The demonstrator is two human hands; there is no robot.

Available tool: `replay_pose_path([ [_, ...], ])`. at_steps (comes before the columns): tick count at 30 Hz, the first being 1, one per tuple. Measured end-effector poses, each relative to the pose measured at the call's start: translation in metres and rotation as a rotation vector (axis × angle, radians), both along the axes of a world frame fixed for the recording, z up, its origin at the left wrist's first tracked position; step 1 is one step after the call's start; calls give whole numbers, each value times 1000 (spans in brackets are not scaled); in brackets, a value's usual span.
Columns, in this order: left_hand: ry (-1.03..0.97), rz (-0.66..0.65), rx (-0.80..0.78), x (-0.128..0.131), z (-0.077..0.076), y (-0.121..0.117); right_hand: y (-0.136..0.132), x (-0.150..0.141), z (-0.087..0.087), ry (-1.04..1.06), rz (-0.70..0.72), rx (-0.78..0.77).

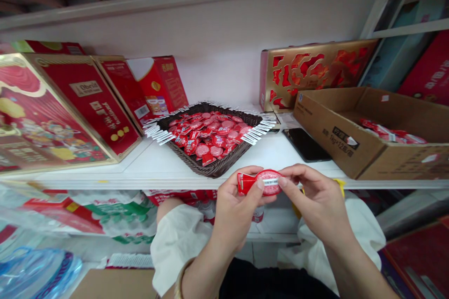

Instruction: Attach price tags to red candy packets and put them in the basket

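Observation:
My left hand (236,205) grips a small red packet (247,182) with a narrow tab and a round, pink-speckled body. A white barcode sticker lies across the round part. My right hand (315,201) pinches the packet's right edge, its thumb at the end of the sticker. Just beyond my hands, a dark woven basket (224,167) stands on the shelf, filled with similar red packets (210,135). Many narrow white sticker strips (261,127) line the basket's rim and stick outward.
A black phone (306,145) lies right of the basket, beside an open cardboard box (336,149) holding some red packets. Red gift boxes (87,103) stand at left, a gold box (315,72) behind. The white shelf's front edge (182,183) runs just behind my hands.

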State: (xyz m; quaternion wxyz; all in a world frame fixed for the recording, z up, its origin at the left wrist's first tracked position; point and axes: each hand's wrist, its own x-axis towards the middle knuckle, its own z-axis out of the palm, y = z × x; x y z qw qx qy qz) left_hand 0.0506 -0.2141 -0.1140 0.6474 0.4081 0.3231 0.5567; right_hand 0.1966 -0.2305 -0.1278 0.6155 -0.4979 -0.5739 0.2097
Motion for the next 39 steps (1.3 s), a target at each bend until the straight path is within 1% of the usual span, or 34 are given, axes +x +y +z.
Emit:
replay_pose_path([
  [4,-22,-27,-56,0,-2,1,2,3,-2,125,101,-56],
  [8,-65,-42,-89,0,-3,1,5,7,-6,248,207,-74],
  [13,-86,-52,-106,0,-2,1,7,8,-10,306,249,-87],
  [16,-98,-60,-100,1,-1,1,6,7,-10,287,220,-83],
  [21,-55,-41,-108,5,-3,0,3,1,-5,140,82,-73],
  [23,-25,-34,-83,6,-5,0,2,0,-3,100,48,-86],
  [26,31,-15,-21,9,-9,-1,1,-1,-3,83,34,-103],
  [32,98,8,63,14,-9,-1,0,-2,-4,44,-25,-61],
  [34,98,-6,73,15,-8,-1,-1,-1,-3,38,-31,-50],
  [37,95,-63,69,17,-6,0,-2,5,-3,45,-41,-50],
  [39,128,-94,79,18,-2,2,-5,12,-2,56,-62,-47],
])
